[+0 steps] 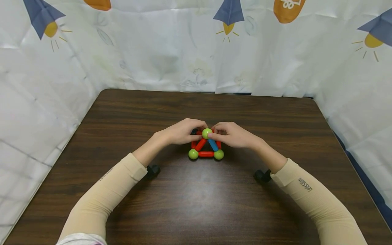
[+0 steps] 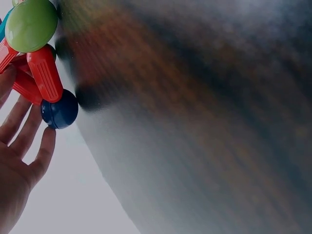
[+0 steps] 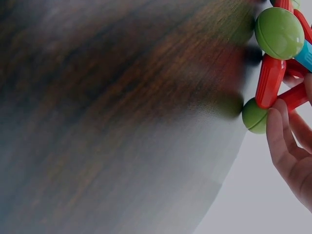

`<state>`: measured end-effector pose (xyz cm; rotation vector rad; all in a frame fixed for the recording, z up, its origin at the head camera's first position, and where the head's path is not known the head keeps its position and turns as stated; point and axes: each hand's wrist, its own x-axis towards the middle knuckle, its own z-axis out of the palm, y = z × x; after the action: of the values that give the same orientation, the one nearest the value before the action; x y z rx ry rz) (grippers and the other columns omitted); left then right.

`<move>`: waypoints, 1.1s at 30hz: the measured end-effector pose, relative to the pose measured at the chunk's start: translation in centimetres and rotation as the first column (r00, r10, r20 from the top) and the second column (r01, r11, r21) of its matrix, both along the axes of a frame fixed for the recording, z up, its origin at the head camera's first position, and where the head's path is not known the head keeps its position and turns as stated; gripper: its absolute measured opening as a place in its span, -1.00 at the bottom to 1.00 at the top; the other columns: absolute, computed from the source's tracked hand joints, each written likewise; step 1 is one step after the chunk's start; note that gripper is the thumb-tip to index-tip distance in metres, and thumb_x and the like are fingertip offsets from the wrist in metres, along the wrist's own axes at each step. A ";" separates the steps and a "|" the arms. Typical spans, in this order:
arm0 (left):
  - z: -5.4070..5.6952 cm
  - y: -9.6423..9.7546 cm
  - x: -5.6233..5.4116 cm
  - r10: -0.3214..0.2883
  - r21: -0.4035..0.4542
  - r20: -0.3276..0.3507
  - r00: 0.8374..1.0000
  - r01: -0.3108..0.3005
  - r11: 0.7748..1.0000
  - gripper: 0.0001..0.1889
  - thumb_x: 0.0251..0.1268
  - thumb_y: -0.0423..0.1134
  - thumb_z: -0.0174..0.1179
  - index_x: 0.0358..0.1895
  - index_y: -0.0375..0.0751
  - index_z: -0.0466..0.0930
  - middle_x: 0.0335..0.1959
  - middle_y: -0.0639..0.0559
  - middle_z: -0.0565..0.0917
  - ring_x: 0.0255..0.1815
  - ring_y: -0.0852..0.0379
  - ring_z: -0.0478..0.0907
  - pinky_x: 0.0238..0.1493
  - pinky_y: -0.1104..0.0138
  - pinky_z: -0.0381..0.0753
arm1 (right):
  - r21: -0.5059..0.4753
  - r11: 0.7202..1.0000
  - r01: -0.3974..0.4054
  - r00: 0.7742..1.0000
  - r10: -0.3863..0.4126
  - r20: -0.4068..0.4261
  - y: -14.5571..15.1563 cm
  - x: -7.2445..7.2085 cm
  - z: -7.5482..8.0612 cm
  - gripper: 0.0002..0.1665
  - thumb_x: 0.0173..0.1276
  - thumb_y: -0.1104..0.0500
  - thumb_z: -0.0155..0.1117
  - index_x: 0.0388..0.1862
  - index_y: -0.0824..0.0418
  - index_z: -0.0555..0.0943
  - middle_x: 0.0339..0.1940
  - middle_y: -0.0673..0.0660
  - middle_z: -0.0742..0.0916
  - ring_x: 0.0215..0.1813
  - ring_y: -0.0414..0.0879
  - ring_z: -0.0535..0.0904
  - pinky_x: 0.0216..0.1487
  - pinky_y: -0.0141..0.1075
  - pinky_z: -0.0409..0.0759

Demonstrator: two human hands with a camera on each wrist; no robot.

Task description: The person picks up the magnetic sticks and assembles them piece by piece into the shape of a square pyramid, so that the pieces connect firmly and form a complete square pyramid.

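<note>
A ball-and-rod model of red and blue rods stands mid-table, topped by a green ball (image 1: 207,133). Two more green balls, left (image 1: 193,154) and right (image 1: 218,154), form its front corners, joined by a red rod (image 1: 206,154). A blue rod (image 1: 213,145) slopes up on the right. From the left, my left hand (image 1: 183,132) pinches the model near its top; one fingertip meets a dark blue ball (image 2: 63,111). My right hand (image 1: 235,135) grips the other side, thumb at the top ball, fingers beside a rear green ball (image 3: 254,116). Fingers partly hide the back rods.
The dark wood-grain table (image 1: 137,112) has rounded far corners. Behind it and along both sides hangs a white printed sheet (image 1: 171,51). Black wrist mounts, left (image 1: 153,170) and right (image 1: 262,176), jut from under my sleeves.
</note>
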<state>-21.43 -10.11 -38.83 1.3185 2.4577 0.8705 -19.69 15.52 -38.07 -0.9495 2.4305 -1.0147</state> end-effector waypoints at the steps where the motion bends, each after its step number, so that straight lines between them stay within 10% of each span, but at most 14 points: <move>1: 0.0 0.0 0.0 0.001 0.001 0.001 1.000 -0.001 1.000 -0.82 0.46 -0.34 0.28 0.03 -0.06 0.62 -0.06 0.18 0.65 0.00 0.18 0.57 0.15 0.22 0.55 | -0.001 1.000 -0.004 1.000 0.004 0.001 0.0 0.0 0.0 -0.46 0.59 -0.18 0.15 -0.36 0.23 0.68 0.01 0.01 0.69 -0.17 -0.04 0.56 -0.22 -0.14 0.53; 16: 0.0 -0.2 0.0 0.010 0.001 -0.024 1.000 -0.010 1.000 -0.79 0.45 -0.32 0.30 0.08 -0.13 0.63 -0.02 0.10 0.63 0.03 0.12 0.56 0.15 0.17 0.55 | 0.000 0.998 -0.063 0.998 0.063 -0.018 0.7 0.1 0.2 -0.65 0.58 -0.03 0.24 -0.32 0.18 0.70 0.20 0.06 0.64 0.10 -0.05 0.57 0.05 -0.14 0.58; 33: 0.2 -0.8 0.1 0.035 0.008 -0.037 0.999 -0.035 0.999 -0.81 0.47 -0.23 0.30 0.05 -0.12 0.64 -0.01 0.08 0.62 0.01 0.13 0.56 0.11 0.15 0.57 | 0.003 0.997 -0.080 0.997 0.080 -0.014 1.5 -0.1 0.4 -0.68 0.58 0.04 0.24 0.12 0.23 0.64 0.06 0.06 0.67 -0.06 -0.06 0.59 -0.01 -0.13 0.60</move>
<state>-21.37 -10.90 -38.60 1.3091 2.5151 0.8725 -19.81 17.03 -37.67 -1.0475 2.3844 -0.9803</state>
